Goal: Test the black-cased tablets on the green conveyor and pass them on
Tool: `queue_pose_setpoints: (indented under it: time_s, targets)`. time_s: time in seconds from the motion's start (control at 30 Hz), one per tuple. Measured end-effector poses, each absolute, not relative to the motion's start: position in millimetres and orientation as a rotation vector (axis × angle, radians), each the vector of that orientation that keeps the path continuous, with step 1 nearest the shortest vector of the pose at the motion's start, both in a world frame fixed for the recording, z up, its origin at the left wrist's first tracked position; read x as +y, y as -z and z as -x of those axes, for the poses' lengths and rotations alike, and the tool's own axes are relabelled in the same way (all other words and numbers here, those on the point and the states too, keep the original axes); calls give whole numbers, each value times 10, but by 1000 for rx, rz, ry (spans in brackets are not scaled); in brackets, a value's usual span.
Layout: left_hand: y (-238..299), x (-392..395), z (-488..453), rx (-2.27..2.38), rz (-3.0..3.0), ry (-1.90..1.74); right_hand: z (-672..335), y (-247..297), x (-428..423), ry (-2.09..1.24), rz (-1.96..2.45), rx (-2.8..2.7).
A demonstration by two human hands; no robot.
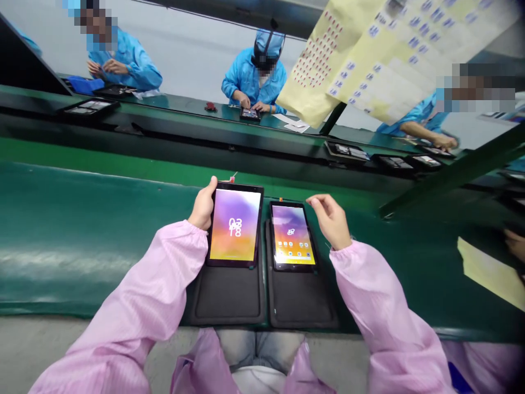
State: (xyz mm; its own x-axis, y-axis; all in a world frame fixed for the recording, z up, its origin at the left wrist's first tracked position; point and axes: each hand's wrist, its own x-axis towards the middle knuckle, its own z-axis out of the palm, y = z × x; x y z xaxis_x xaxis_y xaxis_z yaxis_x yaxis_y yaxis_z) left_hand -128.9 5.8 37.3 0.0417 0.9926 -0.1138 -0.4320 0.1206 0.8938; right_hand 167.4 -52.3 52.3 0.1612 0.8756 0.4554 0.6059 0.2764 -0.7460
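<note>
My left hand (203, 207) grips the left edge of a tablet (235, 224), thumb at its upper corner and the other fingers hidden behind. The tablet's lit screen has a purple-to-orange picture with clock digits. Its lower end is over a black padded tray (229, 295). Beside it, a second, smaller-looking tablet (292, 236) lies on another black tray (301, 298), its screen lit with app icons. Just off that tablet's upper right corner, my right hand (331, 219) is raised with thumb and forefinger pinched together. Whether anything is between them cannot be seen.
Both trays stand on a green bench (102, 241). A yellow sheet (490, 273) lies at the right, near another person's hand (514, 243). A green post (451, 169) slants at right. Papers with stickers (315, 60) hang overhead. Across, people in blue work at another bench.
</note>
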Motion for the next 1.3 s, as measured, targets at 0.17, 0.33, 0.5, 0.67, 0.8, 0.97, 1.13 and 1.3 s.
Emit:
queue_pose_setpoints:
  time_s: [0.17,0.33,0.5,0.67,0.8,0.97,1.13,1.3]
  targets:
    - [-128,520,1259,1299,-609,-1194,-1920,36,-710,-202,1523,-1728]
    - [168,730,1388,1663,-989,-1082,-1793,216,-794,-10,1527,-1896]
    - [183,639,1486,1782,-1542,-969,-1608,186,-751,123,1610,-2051]
    - [21,159,1375,1853,-2290,-1053,-1477,169,-735,125,1710,-2097]
    - [2,-182,1187,1620,-2726,-775,-1455,205,-731,154,1730,-2104]
    - [67,-291,1032,1611,-2838,-662,-1466,194,-722,133,1775,-2119]
    - [98,-327,1033,1702,-2756,-729,-1435,181,-724,61,1798,-2197]
    - [159,-322,1106,1714,-2614,-922,-1394,196,-940,17,1822,-2266]
